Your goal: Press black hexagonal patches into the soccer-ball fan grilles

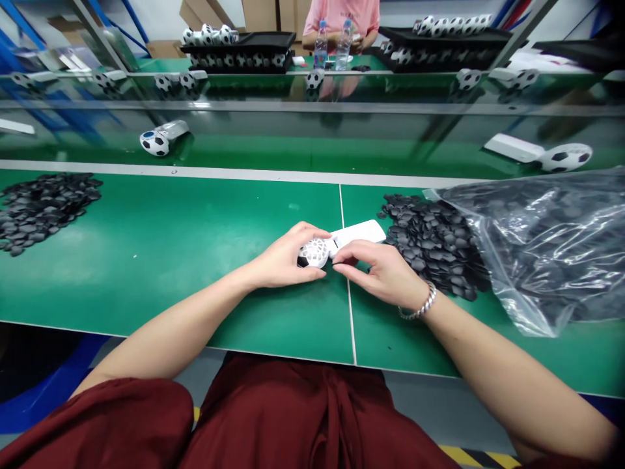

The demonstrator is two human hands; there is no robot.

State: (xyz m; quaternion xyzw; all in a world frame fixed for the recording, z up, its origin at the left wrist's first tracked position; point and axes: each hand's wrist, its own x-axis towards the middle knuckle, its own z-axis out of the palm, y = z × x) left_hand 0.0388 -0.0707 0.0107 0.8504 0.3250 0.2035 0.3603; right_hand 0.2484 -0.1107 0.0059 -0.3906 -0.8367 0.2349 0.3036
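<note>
Grip: both hands are closed round one small white gadget; the left hand (pixel 286 260) cups its ball-shaped head from the left, fingers curled over the top; the right hand (pixel 383 270) pinches in from the right, fingertips at the neck where ball meets handle
Gadget: a white ball-headed unit (pixel 316 251) with an open honeycomb face and a flat white handle (pixel 360 232) running up and to the right; it sits low over the green bench (pixel 170 247), right at the seam between two mats; whether it rests on the mat or hovers just off it, I cannot tell
Handling: looks like light moulded plastic, stiff, smooth and a bit slippery; the honeycomb ribs look thin, so I'd judge them the fragile part; the solid handle and the rim of the ball are the safer places to take hold
Right of the hands: a heap of small black patches (pixel 430 238) just beside the right hand, spilling from a clear plastic bag (pixel 541 241)
Far left: a second heap of black pieces (pixel 41 205), well apart
Belt behind: finished football-pattern units, one at left (pixel 156 142), one at right (pixel 561 157)
Beyond: another person in a pink top (pixel 342 16) behind two water bottles (pixel 321 44); black trays (pixel 239 49) loaded with footballs
</note>
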